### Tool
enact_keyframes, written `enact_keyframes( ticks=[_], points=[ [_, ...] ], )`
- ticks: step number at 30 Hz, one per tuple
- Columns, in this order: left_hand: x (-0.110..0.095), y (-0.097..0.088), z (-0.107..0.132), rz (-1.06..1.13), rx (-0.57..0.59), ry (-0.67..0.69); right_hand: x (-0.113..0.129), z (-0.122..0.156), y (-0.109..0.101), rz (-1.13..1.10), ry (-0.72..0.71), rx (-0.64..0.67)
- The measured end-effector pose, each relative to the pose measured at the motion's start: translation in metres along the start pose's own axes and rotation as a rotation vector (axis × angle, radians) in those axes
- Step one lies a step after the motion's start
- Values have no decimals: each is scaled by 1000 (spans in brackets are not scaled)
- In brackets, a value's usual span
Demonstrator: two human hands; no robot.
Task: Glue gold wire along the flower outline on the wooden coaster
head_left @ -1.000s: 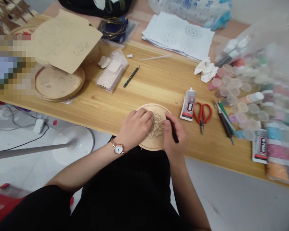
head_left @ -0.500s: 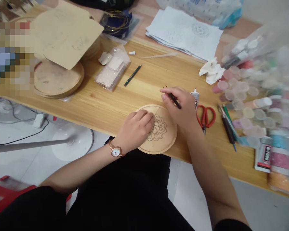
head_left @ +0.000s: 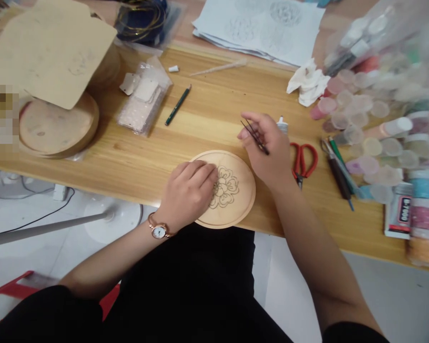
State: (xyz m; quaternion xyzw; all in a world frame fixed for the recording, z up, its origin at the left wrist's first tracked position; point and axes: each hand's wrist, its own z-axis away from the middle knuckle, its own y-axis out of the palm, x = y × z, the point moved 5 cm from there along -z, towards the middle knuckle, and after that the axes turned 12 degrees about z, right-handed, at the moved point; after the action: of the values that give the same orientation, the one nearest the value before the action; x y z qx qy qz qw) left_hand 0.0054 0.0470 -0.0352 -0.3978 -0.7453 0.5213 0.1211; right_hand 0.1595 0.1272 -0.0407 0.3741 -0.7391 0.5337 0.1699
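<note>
A round wooden disc (head_left: 241, 205) with a raised rim lies at the table's near edge. It bears a dark-lined flower drawing (head_left: 226, 187). My left hand (head_left: 191, 193) holds the left part of the disc, its fingers bent together over the flower's left side; the thumb and fingertips are hidden. Above and right of the disc, my right hand (head_left: 270, 150) is closed on dark tweezers (head_left: 257, 139), their two tips apart and pointing up-left, away from the disc. Nothing shows between the tips. Behind that hand stand a partly hidden glue tube (head_left: 282, 126) and red-handled pliers (head_left: 303, 162).
A green pencil (head_left: 178, 105) and a clear packet (head_left: 143, 102) lie left of centre. Stacked wooden discs (head_left: 60, 126) stand farther left. Printed sheets (head_left: 257, 28) lie at the back. On the right are crumpled tissue (head_left: 308, 83), several small pots (head_left: 370, 147) and a B-7000 tube (head_left: 399, 209).
The view has shifted, so the table's things sit differently in the picture. My right hand has turned slightly, and the tweezers show more plainly. My left hand stays on the disc.
</note>
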Motion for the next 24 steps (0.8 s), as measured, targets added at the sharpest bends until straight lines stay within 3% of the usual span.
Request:
enact_keyframes(
  ticks=[4, 10, 19, 24],
  points=[
    [0, 1, 1, -2, -17, -7, -5, 0, 2, 44, 42, -9],
    [0, 1, 1, 25, -10, -8, -12, -3, -6, 345, 56, -61],
    [0, 2, 2, 14, -41, 18, -14, -1, 6, 613, 81, 145],
    [0, 3, 2, 12, -11, -7, -11, -5, 2, 558, 54, 133]
  ],
)
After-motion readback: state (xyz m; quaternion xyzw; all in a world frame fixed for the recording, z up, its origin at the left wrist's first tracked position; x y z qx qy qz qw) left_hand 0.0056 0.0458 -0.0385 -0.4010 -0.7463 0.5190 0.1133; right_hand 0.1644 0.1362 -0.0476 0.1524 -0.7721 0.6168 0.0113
